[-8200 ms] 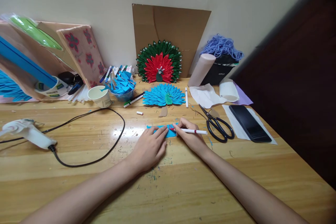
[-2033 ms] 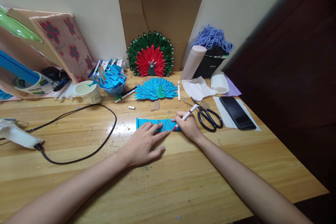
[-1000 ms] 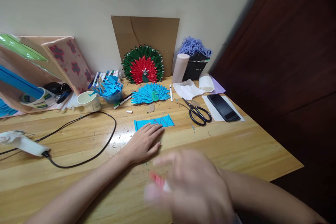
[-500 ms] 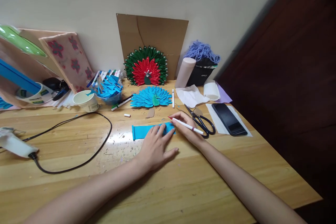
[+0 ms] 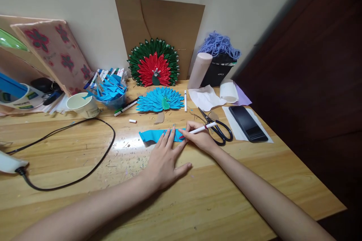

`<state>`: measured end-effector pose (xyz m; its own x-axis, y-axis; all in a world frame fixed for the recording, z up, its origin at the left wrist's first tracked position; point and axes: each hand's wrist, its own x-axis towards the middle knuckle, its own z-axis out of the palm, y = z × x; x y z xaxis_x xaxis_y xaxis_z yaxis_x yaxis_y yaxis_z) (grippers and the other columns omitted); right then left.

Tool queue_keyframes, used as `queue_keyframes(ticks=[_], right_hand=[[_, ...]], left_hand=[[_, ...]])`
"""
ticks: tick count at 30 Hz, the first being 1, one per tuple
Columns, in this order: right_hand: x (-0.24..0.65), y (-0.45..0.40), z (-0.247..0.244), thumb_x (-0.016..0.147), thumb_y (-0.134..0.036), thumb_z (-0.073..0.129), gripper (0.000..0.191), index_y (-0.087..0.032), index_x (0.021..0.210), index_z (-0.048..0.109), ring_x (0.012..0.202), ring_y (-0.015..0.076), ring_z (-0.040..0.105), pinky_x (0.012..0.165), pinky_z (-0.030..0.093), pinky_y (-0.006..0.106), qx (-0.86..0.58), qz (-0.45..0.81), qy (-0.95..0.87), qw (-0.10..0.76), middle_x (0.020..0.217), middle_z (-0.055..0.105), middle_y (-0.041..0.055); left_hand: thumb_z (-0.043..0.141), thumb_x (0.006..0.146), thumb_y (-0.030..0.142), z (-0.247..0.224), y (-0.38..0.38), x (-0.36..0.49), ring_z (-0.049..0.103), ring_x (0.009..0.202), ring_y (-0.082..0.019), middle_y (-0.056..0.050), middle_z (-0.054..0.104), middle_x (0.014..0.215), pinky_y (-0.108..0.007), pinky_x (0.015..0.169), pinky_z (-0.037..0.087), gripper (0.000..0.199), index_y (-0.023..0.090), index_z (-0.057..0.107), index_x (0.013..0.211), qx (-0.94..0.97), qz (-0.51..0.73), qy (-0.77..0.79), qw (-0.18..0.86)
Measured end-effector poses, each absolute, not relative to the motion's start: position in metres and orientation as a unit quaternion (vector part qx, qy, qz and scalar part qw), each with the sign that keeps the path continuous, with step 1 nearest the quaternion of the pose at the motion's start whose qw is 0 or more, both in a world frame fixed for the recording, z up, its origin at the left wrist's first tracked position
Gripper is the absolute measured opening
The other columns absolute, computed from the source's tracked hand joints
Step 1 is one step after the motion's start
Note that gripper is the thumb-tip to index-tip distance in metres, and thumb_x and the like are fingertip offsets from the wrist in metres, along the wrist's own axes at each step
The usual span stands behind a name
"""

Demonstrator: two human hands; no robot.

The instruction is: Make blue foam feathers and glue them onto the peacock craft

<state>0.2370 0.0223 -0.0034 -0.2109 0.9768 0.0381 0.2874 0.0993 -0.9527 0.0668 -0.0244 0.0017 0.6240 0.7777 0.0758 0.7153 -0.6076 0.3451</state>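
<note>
A strip of blue crepe-like paper (image 5: 151, 136) lies on the wooden table, its left end slightly curled. My left hand (image 5: 166, 158) rests flat across it with fingers spread, pressing it down. In my right hand (image 5: 199, 136) is a white marker (image 5: 203, 128) with a red tip, which meets the strip near its right end. Some dark marks show on the paper between the left fingers. Just behind the strip lies a blue fan of paper petals (image 5: 152, 99) with a green bird-shaped piece (image 5: 165, 102). Black-handled scissors (image 5: 223, 131) are open beside my right hand.
A red and green peacock craft (image 5: 154, 64) leans on a cardboard sheet (image 5: 166, 22). A paper cup (image 5: 83, 106), a tub of blue scraps (image 5: 111, 92) and a black cable (image 5: 109, 152) are on the left. At right lies a phone (image 5: 248, 123).
The marker's red tip has come down onto the strip, and its barrel now points more upward to the right. The strip's left part is more wrinkled. The camera view has shifted slightly.
</note>
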Motion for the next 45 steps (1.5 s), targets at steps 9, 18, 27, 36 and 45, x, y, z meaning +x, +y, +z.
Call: queue_keyframes(ticks=[9,18,27,36,45], right_hand=[[0.2368,0.0233,-0.0083,0.073,-0.039,0.063,0.031,-0.018,0.057,0.047,0.054,0.0137,0.058,0.049,0.038,0.021,-0.497,0.463,-0.640,0.360,0.054,0.058,-0.0011],[0.2386,0.0249,-0.0111,0.076,-0.044,0.058,0.034,-0.020,0.056,0.044,0.052,0.0142,0.057,0.049,0.038,0.022,-0.540,0.387,-0.631,0.400,0.050,0.051,-0.0035],[0.2380,0.0272,-0.0120,0.078,-0.044,0.056,0.036,-0.020,0.056,0.041,0.052,0.0131,0.051,0.051,0.036,0.023,-0.560,0.331,-0.627,0.429,0.050,0.046,-0.0046],[0.2362,0.0275,-0.0087,0.081,-0.044,0.052,0.036,-0.021,0.057,0.039,0.052,0.0125,0.044,0.052,0.034,0.025,-0.564,0.302,-0.632,0.438,0.052,0.044,-0.0042],[0.2377,0.0282,-0.0117,0.084,-0.037,0.050,0.034,-0.021,0.057,0.038,0.052,0.0117,0.042,0.053,0.033,0.024,-0.567,0.290,-0.641,0.429,0.053,0.040,-0.0049]], left_hand=[[0.042,0.079,0.059,0.0060,-0.0236,0.0677,0.012,0.136,-0.033,-0.011,0.016,0.149,-0.050,0.107,0.019,0.068,0.023,0.034,0.136,0.894,0.100,0.410,0.149],[0.043,0.079,0.059,0.0066,-0.0234,0.0678,0.012,0.135,-0.033,-0.011,0.015,0.149,-0.050,0.107,0.018,0.070,0.026,0.028,0.139,0.894,0.089,0.413,0.146],[0.044,0.078,0.059,0.0069,-0.0240,0.0685,0.009,0.136,-0.033,-0.010,0.013,0.149,-0.050,0.107,0.017,0.068,0.026,0.033,0.137,0.894,0.084,0.415,0.144],[0.044,0.078,0.060,0.0064,-0.0237,0.0677,0.012,0.136,-0.033,-0.008,0.014,0.149,-0.050,0.107,0.019,0.066,0.028,0.034,0.136,0.895,0.100,0.413,0.137],[0.043,0.078,0.060,0.0042,-0.0230,0.0672,0.013,0.135,-0.033,-0.009,0.016,0.149,-0.052,0.106,0.018,0.067,0.028,0.032,0.137,0.894,0.106,0.412,0.140]])
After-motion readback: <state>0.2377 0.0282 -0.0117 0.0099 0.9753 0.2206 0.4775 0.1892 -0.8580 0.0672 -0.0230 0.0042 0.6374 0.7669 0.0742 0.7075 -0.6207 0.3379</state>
